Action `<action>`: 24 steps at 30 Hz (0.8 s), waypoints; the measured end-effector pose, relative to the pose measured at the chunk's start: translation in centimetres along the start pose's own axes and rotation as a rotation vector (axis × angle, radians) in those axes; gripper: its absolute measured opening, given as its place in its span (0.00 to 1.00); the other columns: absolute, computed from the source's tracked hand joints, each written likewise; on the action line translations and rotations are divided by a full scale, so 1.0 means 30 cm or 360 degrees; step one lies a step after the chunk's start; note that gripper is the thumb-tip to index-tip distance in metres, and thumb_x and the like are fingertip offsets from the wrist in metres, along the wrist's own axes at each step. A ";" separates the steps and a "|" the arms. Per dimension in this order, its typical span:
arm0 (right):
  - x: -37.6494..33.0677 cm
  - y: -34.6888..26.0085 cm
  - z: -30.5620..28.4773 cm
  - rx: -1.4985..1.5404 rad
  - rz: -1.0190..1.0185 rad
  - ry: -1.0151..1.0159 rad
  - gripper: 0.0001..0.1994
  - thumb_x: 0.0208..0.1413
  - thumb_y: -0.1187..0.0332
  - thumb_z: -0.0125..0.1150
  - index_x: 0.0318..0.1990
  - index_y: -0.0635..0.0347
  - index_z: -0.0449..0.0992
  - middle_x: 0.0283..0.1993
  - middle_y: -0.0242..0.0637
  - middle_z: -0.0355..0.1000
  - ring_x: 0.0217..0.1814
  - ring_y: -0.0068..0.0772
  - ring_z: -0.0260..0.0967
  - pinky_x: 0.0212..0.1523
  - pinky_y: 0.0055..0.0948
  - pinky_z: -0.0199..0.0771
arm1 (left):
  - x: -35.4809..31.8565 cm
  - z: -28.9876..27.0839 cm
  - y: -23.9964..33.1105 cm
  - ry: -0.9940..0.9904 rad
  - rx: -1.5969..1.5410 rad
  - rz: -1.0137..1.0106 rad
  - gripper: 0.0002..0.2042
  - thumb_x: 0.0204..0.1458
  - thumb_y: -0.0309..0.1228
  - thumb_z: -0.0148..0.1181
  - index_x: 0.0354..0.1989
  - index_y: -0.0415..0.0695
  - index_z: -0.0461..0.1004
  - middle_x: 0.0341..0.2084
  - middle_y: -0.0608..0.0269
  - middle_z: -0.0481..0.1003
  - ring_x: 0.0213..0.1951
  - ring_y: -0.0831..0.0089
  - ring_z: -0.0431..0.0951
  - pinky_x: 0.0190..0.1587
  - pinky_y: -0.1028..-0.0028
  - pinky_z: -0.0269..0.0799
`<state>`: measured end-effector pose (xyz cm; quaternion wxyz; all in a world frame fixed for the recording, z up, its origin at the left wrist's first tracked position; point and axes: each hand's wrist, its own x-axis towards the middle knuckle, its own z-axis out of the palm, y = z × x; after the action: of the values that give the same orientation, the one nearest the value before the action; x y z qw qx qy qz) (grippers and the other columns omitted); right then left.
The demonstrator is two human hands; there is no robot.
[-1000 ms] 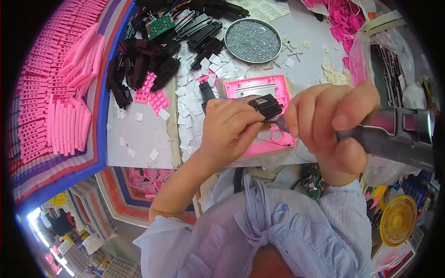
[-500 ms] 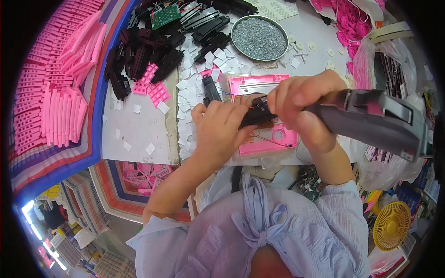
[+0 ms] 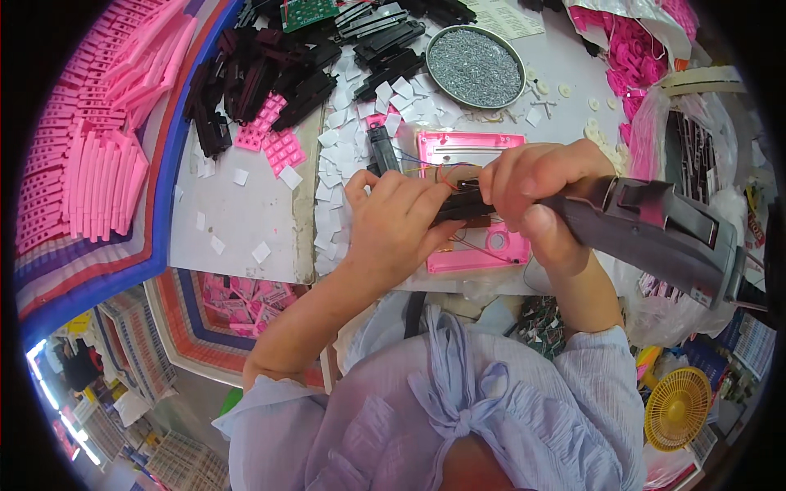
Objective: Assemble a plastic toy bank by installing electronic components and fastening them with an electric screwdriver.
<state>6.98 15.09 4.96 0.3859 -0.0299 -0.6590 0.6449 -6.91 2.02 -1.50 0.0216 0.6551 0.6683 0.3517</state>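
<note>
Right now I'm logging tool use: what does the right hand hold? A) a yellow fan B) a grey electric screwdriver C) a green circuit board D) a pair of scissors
B: the right hand grips a grey electric screwdriver, tip at the black part the left hand steadies.

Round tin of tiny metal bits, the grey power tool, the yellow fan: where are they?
Round tin point(image 3: 434, 42): head view, left rim.
Grey power tool point(image 3: 655, 233): head view, body's middle.
Yellow fan point(image 3: 676, 407): head view, grille centre.

Pale lilac blouse, front bow, rolled sleeves
</note>
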 end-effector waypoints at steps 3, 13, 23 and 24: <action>0.000 -0.002 0.005 -0.0020 -0.0009 -0.0012 0.13 0.61 0.65 0.65 0.41 0.56 0.64 0.21 0.32 0.64 0.22 0.26 0.61 0.30 0.34 0.68 | -0.001 0.000 -0.003 -0.0010 -0.0023 0.0025 0.24 0.34 0.38 0.76 0.43 0.52 0.76 0.35 0.73 0.76 0.37 0.71 0.73 0.46 0.61 0.53; 0.039 -0.027 -0.009 -0.0322 -0.0015 -0.0367 0.10 0.56 0.72 0.65 0.34 0.60 0.67 0.21 0.34 0.66 0.22 0.30 0.64 0.29 0.34 0.71 | -0.016 0.034 -0.029 0.0125 -0.0091 0.0161 0.24 0.38 0.37 0.74 0.45 0.46 0.75 0.37 0.70 0.75 0.39 0.69 0.73 0.49 0.58 0.54; -0.014 -0.026 -0.177 -0.0869 0.0476 -0.0515 0.43 0.41 0.68 0.76 0.67 0.62 0.63 0.50 0.41 0.72 0.53 0.36 0.69 0.54 0.35 0.71 | 0.026 0.013 -0.043 -0.0043 -0.0051 0.0136 0.28 0.31 0.34 0.78 0.47 0.51 0.76 0.48 0.68 0.78 0.51 0.65 0.73 0.55 0.59 0.52; -0.048 -0.008 -0.197 -0.1150 0.0492 -0.0636 0.40 0.42 0.66 0.76 0.65 0.62 0.65 0.49 0.40 0.73 0.52 0.36 0.70 0.52 0.34 0.71 | 0.035 0.012 -0.044 -0.0081 -0.0052 0.0138 0.28 0.31 0.33 0.78 0.47 0.51 0.76 0.49 0.68 0.77 0.51 0.65 0.73 0.55 0.59 0.52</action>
<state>11.33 19.16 3.72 0.1147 -0.1357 -0.8917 0.4163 -8.01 3.24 -1.98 0.0341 0.6917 0.6328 0.3463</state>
